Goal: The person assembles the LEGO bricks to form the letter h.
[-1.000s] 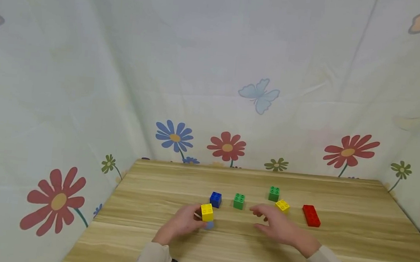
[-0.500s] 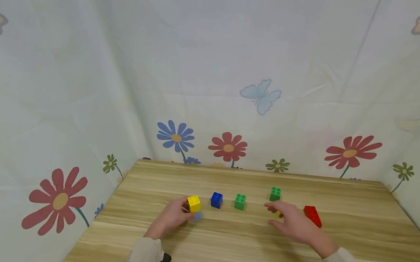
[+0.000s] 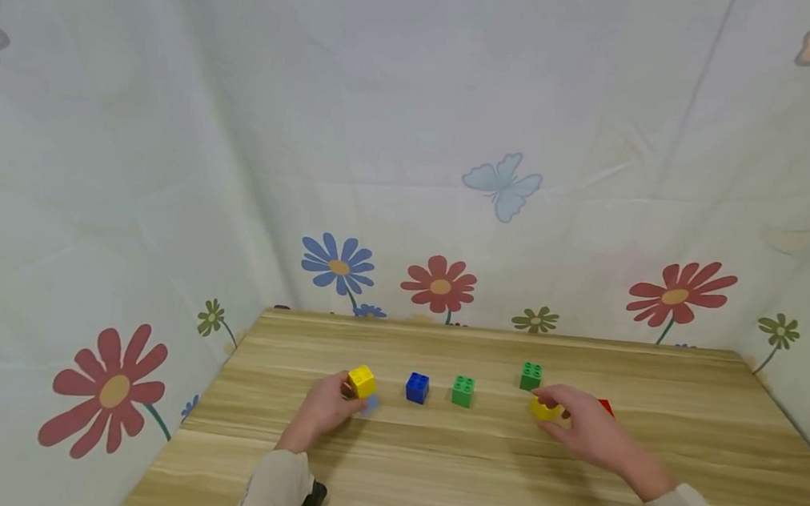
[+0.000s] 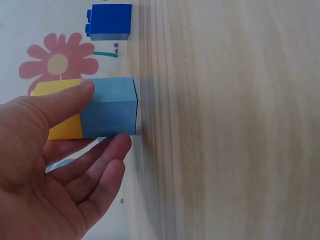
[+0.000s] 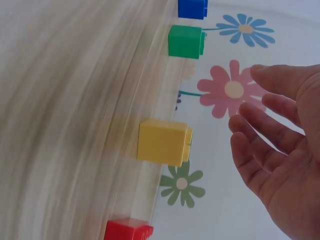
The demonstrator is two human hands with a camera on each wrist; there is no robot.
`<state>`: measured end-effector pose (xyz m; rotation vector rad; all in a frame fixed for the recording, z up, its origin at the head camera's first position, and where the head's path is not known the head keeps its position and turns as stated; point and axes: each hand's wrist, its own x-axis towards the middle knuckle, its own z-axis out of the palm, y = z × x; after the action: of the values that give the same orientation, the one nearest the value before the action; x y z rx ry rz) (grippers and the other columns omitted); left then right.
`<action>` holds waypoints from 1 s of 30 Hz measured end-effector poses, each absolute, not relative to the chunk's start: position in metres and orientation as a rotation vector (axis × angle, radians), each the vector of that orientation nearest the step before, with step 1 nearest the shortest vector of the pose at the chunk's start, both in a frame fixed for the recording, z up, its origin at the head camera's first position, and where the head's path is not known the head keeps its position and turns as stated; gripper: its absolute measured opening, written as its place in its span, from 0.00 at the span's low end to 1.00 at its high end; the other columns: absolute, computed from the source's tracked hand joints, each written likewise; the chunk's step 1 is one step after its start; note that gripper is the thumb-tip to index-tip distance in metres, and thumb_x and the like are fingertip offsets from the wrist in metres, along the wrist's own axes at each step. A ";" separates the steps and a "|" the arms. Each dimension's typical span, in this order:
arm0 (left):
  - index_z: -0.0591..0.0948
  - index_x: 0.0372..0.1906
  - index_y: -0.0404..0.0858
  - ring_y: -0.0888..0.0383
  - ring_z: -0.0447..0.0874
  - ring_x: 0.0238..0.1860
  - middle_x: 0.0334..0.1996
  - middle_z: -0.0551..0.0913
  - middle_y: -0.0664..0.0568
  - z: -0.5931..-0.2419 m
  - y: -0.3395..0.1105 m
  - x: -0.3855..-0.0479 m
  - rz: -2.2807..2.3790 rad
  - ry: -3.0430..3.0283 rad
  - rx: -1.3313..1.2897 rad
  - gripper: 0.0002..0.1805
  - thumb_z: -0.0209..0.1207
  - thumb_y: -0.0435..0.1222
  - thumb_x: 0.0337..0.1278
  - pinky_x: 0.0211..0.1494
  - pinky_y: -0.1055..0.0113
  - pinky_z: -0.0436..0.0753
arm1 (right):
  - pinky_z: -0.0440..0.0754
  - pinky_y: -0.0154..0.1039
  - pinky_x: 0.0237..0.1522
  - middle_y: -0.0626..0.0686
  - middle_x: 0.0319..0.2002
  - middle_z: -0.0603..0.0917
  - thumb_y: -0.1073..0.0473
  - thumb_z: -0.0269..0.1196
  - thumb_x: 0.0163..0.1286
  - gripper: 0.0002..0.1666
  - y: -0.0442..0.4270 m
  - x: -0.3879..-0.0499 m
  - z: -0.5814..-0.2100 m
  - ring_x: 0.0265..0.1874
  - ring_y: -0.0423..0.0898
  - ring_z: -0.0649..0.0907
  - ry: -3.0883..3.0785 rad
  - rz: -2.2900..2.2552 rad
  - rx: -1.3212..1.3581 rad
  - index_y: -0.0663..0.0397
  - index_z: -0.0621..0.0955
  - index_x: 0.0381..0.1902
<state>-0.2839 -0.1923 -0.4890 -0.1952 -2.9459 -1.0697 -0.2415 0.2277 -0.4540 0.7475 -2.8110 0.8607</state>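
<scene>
My left hand (image 3: 325,405) grips a two-brick stack at the left of the table: a yellow toy brick (image 3: 362,381) on top of a light blue brick (image 4: 111,112). In the left wrist view the thumb lies across the stack's side, with fingers beneath. Whether the stack touches the tabletop I cannot tell. On the right, my right hand (image 3: 592,430) hovers over a second yellow brick (image 5: 162,142), thumb and fingers apart and holding nothing. The right wrist view shows a gap between fingertips and brick. In the head view the hand partly covers that brick.
A dark blue brick (image 3: 417,387) and a green brick (image 3: 463,391) stand mid-table between the hands. Another green brick (image 3: 531,376) is behind the second yellow one. A red brick (image 3: 606,406) is mostly hidden behind my right hand. A flowered curtain (image 3: 384,163) hangs behind the table.
My left hand has carried the yellow and light blue stack leftward and slightly back, away from the dark blue brick. My right hand has moved right, over the second yellow brick.
</scene>
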 end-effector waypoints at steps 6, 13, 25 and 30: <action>0.77 0.41 0.34 0.54 0.77 0.33 0.34 0.81 0.48 -0.491 -0.194 -0.286 -1.034 -2.918 -0.114 0.18 0.68 0.40 0.49 0.38 0.59 0.78 | 0.80 0.46 0.40 0.54 0.48 0.81 0.64 0.68 0.59 0.24 0.236 -0.242 -0.452 0.43 0.51 0.79 -2.792 0.841 0.755 0.60 0.77 0.54; 0.77 0.40 0.35 0.55 0.77 0.33 0.33 0.81 0.49 -0.491 -0.195 -0.287 -1.038 -2.911 -0.128 0.17 0.69 0.40 0.49 0.37 0.59 0.78 | 0.80 0.46 0.39 0.54 0.48 0.81 0.64 0.68 0.59 0.24 0.240 -0.242 -0.453 0.43 0.51 0.80 -2.779 0.846 0.760 0.60 0.77 0.54; 0.79 0.41 0.34 0.51 0.81 0.37 0.35 0.83 0.48 -0.489 -0.200 -0.283 -1.032 -2.909 -0.207 0.16 0.67 0.39 0.51 0.40 0.56 0.80 | 0.80 0.45 0.40 0.53 0.48 0.81 0.62 0.67 0.60 0.24 0.245 -0.243 -0.455 0.44 0.51 0.79 -2.801 0.862 0.743 0.59 0.76 0.54; 0.80 0.38 0.33 0.54 0.80 0.33 0.32 0.82 0.50 -0.490 -0.204 -0.278 -1.016 -2.888 -0.214 0.14 0.68 0.39 0.51 0.37 0.58 0.79 | 0.80 0.44 0.39 0.52 0.46 0.81 0.62 0.67 0.60 0.23 0.246 -0.243 -0.456 0.43 0.51 0.79 -2.797 0.855 0.726 0.59 0.77 0.54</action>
<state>-0.2782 -0.2038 -0.4897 -0.2141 -2.8879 -1.0158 -0.2426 0.2458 -0.4557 0.7263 -2.7968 0.8552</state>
